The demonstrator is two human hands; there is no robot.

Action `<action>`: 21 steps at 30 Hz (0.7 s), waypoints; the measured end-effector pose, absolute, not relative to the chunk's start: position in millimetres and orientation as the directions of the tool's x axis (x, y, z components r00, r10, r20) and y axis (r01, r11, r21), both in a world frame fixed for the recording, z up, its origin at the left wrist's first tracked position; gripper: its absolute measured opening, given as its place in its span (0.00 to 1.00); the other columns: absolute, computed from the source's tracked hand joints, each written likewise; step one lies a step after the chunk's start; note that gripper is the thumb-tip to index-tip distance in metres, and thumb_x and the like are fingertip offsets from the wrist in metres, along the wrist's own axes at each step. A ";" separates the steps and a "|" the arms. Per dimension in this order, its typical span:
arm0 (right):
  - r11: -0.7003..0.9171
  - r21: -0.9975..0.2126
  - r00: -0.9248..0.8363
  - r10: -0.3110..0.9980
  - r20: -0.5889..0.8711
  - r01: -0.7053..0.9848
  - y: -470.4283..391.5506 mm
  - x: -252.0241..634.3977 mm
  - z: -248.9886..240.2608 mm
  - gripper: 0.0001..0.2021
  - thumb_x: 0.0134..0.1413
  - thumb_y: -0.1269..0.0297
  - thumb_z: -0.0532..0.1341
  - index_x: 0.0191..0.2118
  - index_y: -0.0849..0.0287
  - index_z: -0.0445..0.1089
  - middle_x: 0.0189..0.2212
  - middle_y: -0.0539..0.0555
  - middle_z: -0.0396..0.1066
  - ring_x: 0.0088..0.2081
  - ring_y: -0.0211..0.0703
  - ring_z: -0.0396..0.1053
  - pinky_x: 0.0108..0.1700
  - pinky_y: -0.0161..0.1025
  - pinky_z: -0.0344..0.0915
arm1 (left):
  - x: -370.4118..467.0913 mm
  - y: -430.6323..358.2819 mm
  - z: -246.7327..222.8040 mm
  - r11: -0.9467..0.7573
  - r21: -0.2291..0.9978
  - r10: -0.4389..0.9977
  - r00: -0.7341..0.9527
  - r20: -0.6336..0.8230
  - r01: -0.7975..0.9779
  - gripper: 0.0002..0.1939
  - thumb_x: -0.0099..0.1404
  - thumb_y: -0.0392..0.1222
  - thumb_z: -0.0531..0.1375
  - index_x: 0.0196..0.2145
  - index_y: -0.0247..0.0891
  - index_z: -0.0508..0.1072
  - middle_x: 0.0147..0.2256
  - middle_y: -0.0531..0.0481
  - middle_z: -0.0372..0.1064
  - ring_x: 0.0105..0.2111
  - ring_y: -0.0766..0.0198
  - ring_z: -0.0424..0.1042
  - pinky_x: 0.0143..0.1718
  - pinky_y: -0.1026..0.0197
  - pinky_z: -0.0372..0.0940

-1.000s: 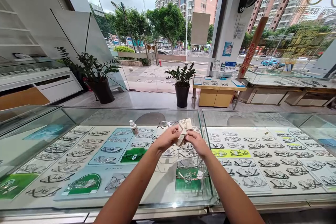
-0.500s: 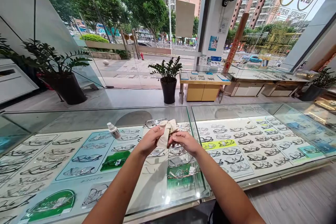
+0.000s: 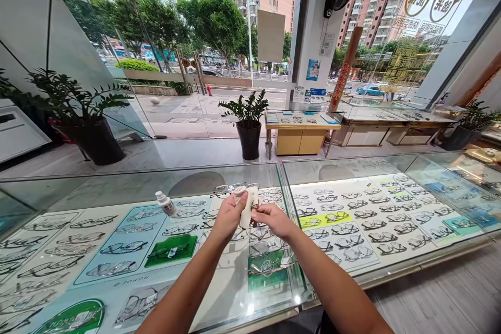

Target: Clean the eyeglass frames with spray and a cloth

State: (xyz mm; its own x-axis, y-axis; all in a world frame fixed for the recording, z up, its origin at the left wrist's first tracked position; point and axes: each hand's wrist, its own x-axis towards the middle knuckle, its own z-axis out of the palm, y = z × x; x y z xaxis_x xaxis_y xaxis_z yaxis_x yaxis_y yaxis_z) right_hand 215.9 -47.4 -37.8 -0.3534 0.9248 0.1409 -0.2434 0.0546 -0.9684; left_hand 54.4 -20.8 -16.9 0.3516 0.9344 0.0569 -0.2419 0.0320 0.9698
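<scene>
A beige wiping cloth point(image 3: 246, 213) is bunched in my left hand point(image 3: 230, 215), thumb pressed on top of it. My right hand point(image 3: 273, 219) is closed in a pinch at the cloth's right edge, on a thin dark part of what looks like eyeglasses. Most of that piece is covered by the cloth and fingers. Both hands are held together above the glass display case point(image 3: 219, 302). A small white bottle point(image 3: 166, 203) stands upright on the glass, to the left of my left hand.
Rows of eyeglasses point(image 3: 366, 214) lie inside the case beneath the glass, with green display pads point(image 3: 171, 249) among them. A second case adjoins on the right. Beyond stand a potted plant point(image 3: 250, 138), a wooden display table point(image 3: 301, 138) and large windows.
My view has shifted slightly, so the room sits a little lower in the picture. The cloth is folded differently between my fingers, and my left thumb now lies over it.
</scene>
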 end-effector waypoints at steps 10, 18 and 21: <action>0.116 -0.957 -0.333 0.920 0.204 -0.267 -55.7 224.3 -20.6 0.18 0.58 0.48 0.69 0.36 0.59 0.84 0.30 0.56 0.81 0.33 0.45 0.76 0.35 0.39 0.63 | 35.0 -24.6 3.3 0.108 0.950 0.849 0.524 0.064 -0.292 0.26 0.60 0.59 0.72 0.45 0.37 0.75 0.26 0.51 0.72 0.24 0.62 0.71 0.27 0.60 0.69; 0.136 -0.973 -0.354 0.914 0.197 -0.189 -52.0 217.8 -32.3 0.20 0.53 0.47 0.72 0.25 0.61 0.80 0.24 0.52 0.75 0.29 0.39 0.68 0.34 0.37 0.64 | 51.5 -23.6 -12.3 -0.011 0.963 0.956 0.280 0.090 -0.270 0.29 0.60 0.67 0.69 0.38 0.37 0.70 0.25 0.51 0.73 0.19 0.65 0.69 0.20 0.65 0.65; 0.144 -0.969 -0.326 0.923 0.204 -0.200 -52.0 219.3 -30.7 0.19 0.54 0.48 0.72 0.26 0.61 0.80 0.24 0.52 0.76 0.30 0.40 0.70 0.36 0.37 0.65 | 45.8 -19.3 -12.4 0.046 0.960 0.935 0.351 0.057 -0.277 0.31 0.60 0.69 0.68 0.36 0.35 0.72 0.25 0.49 0.73 0.19 0.64 0.69 0.21 0.63 0.66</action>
